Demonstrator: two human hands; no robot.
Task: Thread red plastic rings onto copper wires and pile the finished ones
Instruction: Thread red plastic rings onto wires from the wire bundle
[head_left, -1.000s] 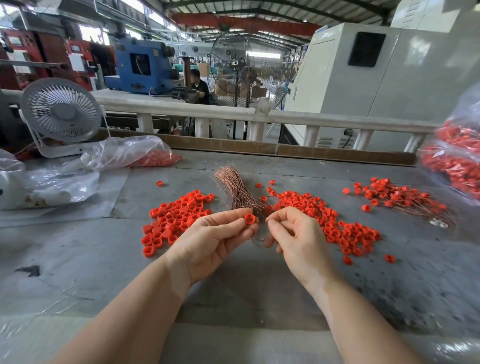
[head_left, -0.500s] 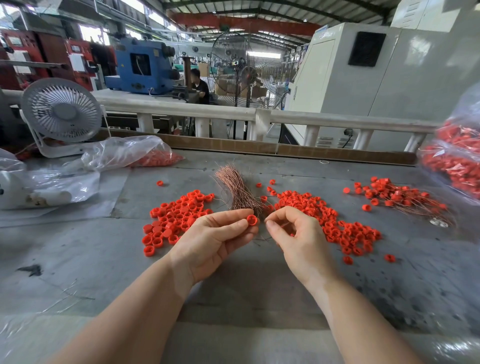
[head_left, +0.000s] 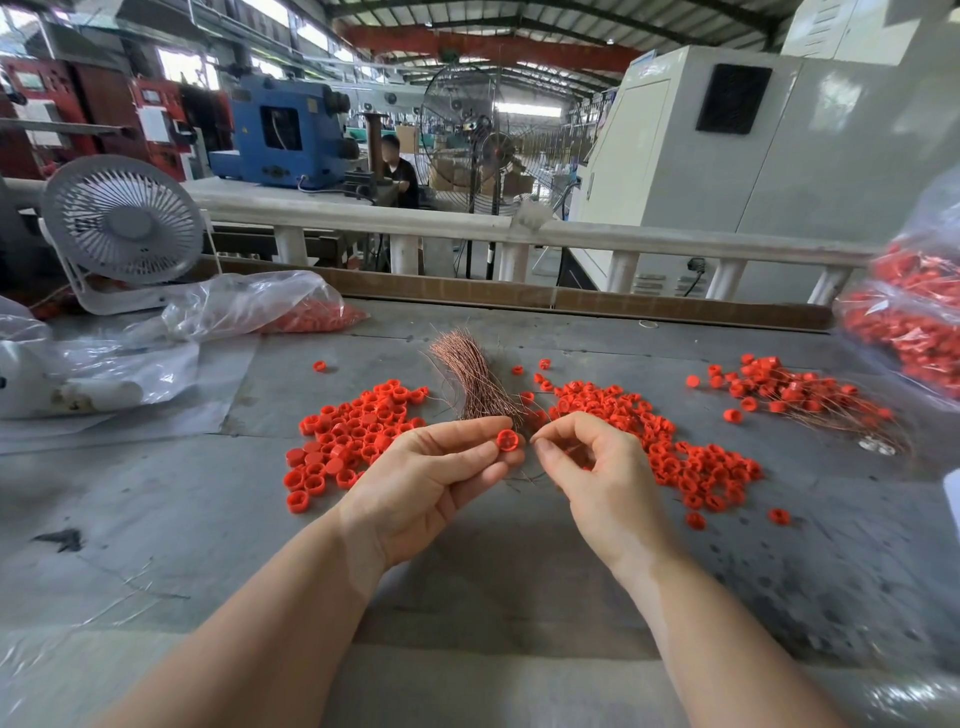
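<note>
Red plastic ring (head_left: 507, 440) pinched at the left hand (head_left: 435, 480) fingertips, open face turned toward the right hand (head_left: 597, 467). Right thumb and forefinger closed on what looks like a thin copper wire, too fine to trace; tip just beside the ring, long axis apparently running sideways between the hands. Judged mid-threading: needs the wire end lined up with the ring's hole. Copper wire bundle (head_left: 475, 382) just beyond both hands on the bench (head_left: 156, 519). Loose rings (head_left: 353, 441) beyond the left hand, more loose rings (head_left: 675, 457) beyond the right. Finished pile (head_left: 795, 395) far out past the right hand, nearer that hand. Nothing between ring and wire tip.
</note>
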